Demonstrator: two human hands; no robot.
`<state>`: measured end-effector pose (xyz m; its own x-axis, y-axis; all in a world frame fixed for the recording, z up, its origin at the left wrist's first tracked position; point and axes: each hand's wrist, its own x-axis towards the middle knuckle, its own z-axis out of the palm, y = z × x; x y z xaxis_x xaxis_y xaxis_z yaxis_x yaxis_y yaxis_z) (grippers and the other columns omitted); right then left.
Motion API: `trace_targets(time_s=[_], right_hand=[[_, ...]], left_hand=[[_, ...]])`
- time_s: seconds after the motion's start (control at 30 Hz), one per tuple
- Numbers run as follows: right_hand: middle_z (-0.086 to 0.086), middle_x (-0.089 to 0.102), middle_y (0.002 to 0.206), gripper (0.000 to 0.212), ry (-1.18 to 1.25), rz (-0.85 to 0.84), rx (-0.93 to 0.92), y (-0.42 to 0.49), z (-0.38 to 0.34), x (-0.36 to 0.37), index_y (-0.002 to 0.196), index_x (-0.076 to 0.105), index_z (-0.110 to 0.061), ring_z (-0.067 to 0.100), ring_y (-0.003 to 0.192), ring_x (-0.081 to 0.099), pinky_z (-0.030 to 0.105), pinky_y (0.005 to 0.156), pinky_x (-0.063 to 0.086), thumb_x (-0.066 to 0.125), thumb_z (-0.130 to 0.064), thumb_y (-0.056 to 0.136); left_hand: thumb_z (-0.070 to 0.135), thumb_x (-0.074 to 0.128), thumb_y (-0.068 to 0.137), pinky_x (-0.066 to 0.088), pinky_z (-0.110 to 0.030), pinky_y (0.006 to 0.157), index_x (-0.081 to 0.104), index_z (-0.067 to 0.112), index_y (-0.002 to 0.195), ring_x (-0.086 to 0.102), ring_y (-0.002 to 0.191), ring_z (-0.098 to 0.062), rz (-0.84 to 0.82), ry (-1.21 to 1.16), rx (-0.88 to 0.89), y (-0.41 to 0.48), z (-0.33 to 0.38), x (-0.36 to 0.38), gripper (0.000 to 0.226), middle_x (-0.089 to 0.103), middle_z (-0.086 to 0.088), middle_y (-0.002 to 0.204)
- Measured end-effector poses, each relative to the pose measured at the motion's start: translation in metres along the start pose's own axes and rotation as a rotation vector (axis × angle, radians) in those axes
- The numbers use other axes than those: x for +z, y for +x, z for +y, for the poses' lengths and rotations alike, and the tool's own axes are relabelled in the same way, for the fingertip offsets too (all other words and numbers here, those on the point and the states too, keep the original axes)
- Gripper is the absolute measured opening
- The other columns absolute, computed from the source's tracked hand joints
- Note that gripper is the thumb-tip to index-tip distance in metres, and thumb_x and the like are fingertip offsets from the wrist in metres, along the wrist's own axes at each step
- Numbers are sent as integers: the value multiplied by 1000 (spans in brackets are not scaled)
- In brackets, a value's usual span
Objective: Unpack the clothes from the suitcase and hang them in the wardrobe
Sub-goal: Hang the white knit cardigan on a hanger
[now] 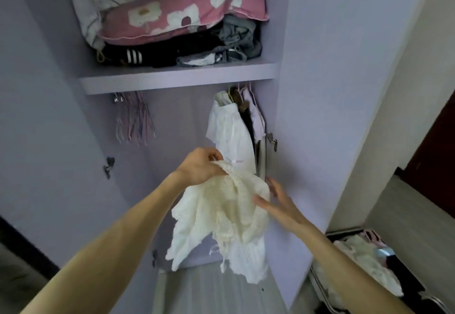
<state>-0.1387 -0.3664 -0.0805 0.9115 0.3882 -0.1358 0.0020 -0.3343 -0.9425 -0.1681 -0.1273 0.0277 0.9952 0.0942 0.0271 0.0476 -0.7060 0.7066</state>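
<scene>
I face an open lilac wardrobe [320,92]. My left hand [200,166] grips the top of a cream lace garment [221,222], which hangs down in front of the lower compartment. My right hand [278,203] lies with straight fingers against the garment's right side. Behind it a white shirt [231,136] and a few other clothes hang on hangers at the right end of the rail. Several empty pink hangers [135,119] hang at the left end. The open suitcase [369,264] with clothes in it lies at the lower right.
A shelf [177,77] above the rail holds a pink flowered pillow [182,11] on folded dark and grey clothes. The wardrobe doors stand open to both sides, with hinges on the inner walls. The wardrobe floor shows below the garment.
</scene>
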Motion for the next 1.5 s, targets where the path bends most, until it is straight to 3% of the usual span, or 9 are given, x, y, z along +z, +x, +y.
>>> trace_targets(time_s=[0.07, 0.2, 0.5, 0.63, 0.87, 1.03, 1.2, 1.33, 1.5], right_hand=[[-30, 49, 127, 81, -228, -12, -119, 7, -9, 23, 138, 39, -47, -5, 115, 45, 26, 102, 40, 79, -61, 69], [-12, 71, 87, 12, -296, 144, -240, 27, -26, 40, 102, 67, -30, 8, 80, 67, 31, 77, 56, 63, -37, 93], [9, 73, 105, 35, -650, 423, -468, 62, -85, -28, 127, 62, -22, 33, 97, 65, 34, 81, 50, 50, -10, 97], [17, 71, 105, 37, -709, 508, -392, 72, -98, -52, 126, 60, -17, 40, 99, 63, 39, 79, 48, 45, -6, 94], [12, 69, 112, 32, -885, 495, -128, 82, -76, -83, 124, 58, -19, 35, 105, 63, 36, 79, 48, 44, -16, 95], [-3, 58, 132, 51, -504, 266, -235, 61, -67, -34, 135, 53, -22, 19, 120, 56, 24, 93, 42, 67, -33, 87], [-19, 54, 106, 69, -429, 84, -271, 30, -81, 35, 116, 50, -29, 5, 94, 56, 23, 71, 44, 56, -81, 72], [-5, 55, 86, 37, -614, 249, -276, 39, -90, 52, 94, 43, -18, 23, 85, 60, 31, 59, 38, 48, -55, 95], [4, 66, 106, 23, -857, 366, -281, 53, -78, 22, 117, 53, -17, 28, 87, 61, 29, 64, 39, 51, -20, 94]], left_hand=[[22, 81, 76, 41, -17, 57, 60, 25, 75, 55, 67, -8, 30, 44, 37, 6, 12, -5, 21, 62, 7, 78], [29, 77, 78, 49, -26, 60, 57, 32, 77, 60, 70, -14, 126, 240, 52, 13, 14, -24, 21, 64, 6, 80], [35, 49, 97, 50, -40, 80, 49, 40, 131, 64, 104, -29, 169, 843, -46, 6, -32, -43, 34, 53, 3, 131], [17, 46, 96, 49, -38, 78, 59, 35, 125, 64, 101, -28, 134, 993, -120, 7, -39, -47, 37, 64, 0, 117], [20, 46, 99, 47, -30, 63, 60, 20, 94, 59, 78, -24, 325, 175, -197, 12, -50, -63, 15, 63, 0, 81], [38, 55, 97, 45, -30, 68, 66, 22, 102, 60, 86, -18, 397, -90, -29, 24, 5, -51, 20, 66, 3, 94], [32, 57, 96, 41, -24, 76, 68, 30, 100, 59, 90, -15, 362, 64, 115, 38, 42, -40, 12, 68, 7, 97], [35, 57, 96, 49, -28, 75, 70, 33, 104, 64, 90, -18, 360, 174, 145, 36, 40, -35, 15, 72, 7, 100], [40, 54, 98, 52, -36, 70, 67, 34, 111, 65, 87, -27, 407, 502, 50, 13, 6, -57, 19, 66, 1, 99]])
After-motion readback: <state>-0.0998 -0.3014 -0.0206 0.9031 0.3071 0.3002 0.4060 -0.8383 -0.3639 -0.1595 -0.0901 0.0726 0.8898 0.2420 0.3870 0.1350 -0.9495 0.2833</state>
